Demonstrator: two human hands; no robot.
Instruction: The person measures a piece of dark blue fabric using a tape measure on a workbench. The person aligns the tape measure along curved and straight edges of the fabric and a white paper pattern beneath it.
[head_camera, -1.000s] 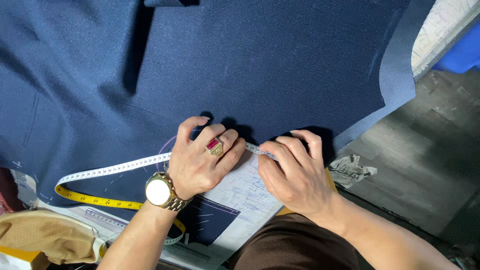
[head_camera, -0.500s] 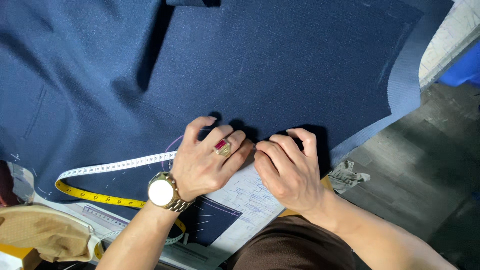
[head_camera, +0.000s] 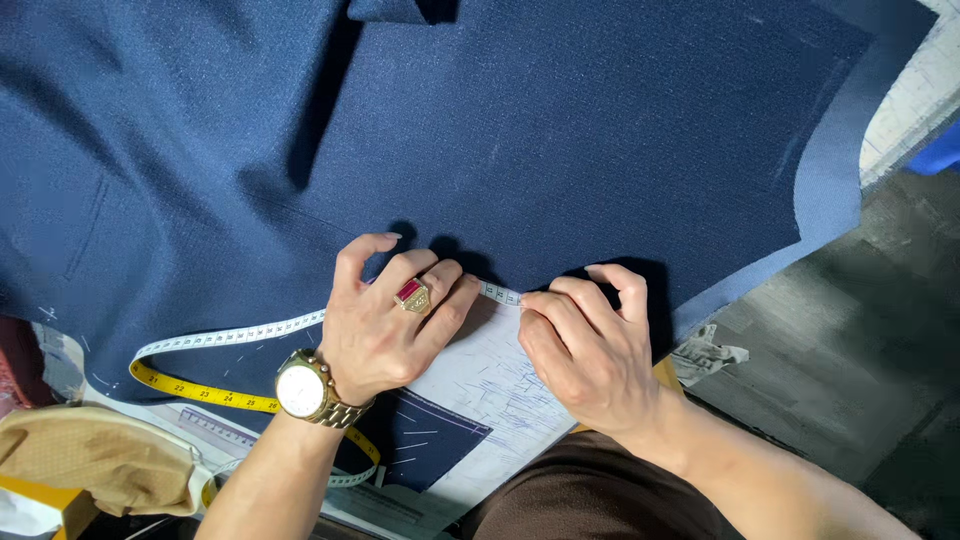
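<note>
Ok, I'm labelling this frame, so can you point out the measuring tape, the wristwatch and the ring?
measuring tape (head_camera: 230, 336): head view, on the white stretch lying over the navy cloth.
wristwatch (head_camera: 300, 390): head view, on the white dial at the left wrist.
ring (head_camera: 411, 294): head view, on its red stone, left hand.

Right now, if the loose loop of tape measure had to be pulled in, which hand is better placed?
Probably the left hand: the tape measure trails out from under it on that side. The right hand pinches the tape's end against the navy fabric, farther from the loop.
</note>
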